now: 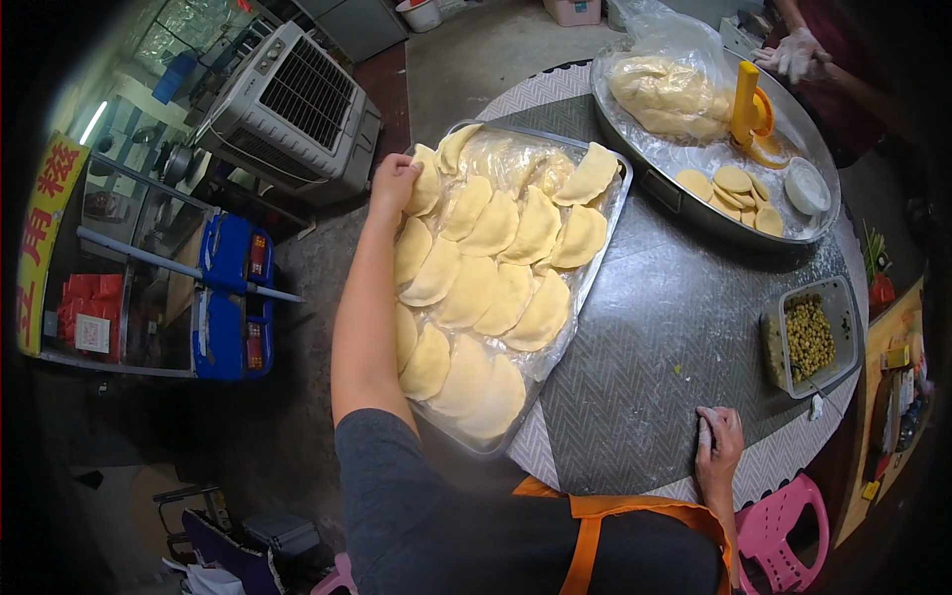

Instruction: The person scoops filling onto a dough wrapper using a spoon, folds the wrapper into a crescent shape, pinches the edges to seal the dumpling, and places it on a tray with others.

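Note:
A metal tray (623,195) lined with clear plastic lies tilted across the table's left side. Rows of pale, half-moon dough dumplings (487,223) cover it, some overlapping. At the tray's upper left, my left hand (396,181) pinches the edge of one folded dumpling (425,186). My right hand (719,440) rests at the near table edge with curled fingers and flour on it; nothing shows in it. To its upper right stands a clear plastic tub (773,357) of green-yellow filling (809,335), with a utensil handle leaning over the rim.
A large round metal pan (662,195) holds bagged dough (662,89), a yellow press (747,111), flat dough rounds (732,182) and a white bowl (808,186). Beyond it are a co-worker's floury hands (796,56). A pink chair (785,524) touches the near right side. An air cooler (297,104) stands left.

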Demonstrator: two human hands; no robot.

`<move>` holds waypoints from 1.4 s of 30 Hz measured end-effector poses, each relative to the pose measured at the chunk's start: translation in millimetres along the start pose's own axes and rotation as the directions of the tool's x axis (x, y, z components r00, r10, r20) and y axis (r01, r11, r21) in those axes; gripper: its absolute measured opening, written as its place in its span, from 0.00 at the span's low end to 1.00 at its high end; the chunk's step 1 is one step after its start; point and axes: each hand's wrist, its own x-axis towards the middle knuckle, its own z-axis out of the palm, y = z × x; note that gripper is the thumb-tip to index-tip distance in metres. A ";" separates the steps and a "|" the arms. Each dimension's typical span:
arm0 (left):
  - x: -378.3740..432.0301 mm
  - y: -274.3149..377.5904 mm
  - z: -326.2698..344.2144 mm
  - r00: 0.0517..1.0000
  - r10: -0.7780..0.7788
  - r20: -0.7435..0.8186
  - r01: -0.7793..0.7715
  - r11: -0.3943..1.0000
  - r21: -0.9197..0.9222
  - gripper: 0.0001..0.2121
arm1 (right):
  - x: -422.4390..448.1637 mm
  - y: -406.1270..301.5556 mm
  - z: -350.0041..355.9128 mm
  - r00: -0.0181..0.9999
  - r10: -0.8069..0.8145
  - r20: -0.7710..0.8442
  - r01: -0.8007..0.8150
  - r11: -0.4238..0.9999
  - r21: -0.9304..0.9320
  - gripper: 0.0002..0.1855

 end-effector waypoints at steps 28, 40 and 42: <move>-15.6 -19.4 -5.5 0.979 -0.047 0.201 0.012 0.985 0.172 0.14 | 0.9 -1.2 -0.1 1.000 -0.003 0.004 0.003 1.000 0.015 0.10; -7.3 -15.9 2.0 0.962 -0.068 0.263 0.050 0.996 0.076 0.16 | -9.1 13.1 7.0 0.999 -0.046 -0.025 0.043 0.994 -0.096 0.10; 0.1 -26.6 -7.7 0.971 -0.066 0.229 0.029 0.986 0.161 0.15 | -8.7 12.4 6.1 0.998 -0.055 -0.024 0.052 0.994 -0.094 0.10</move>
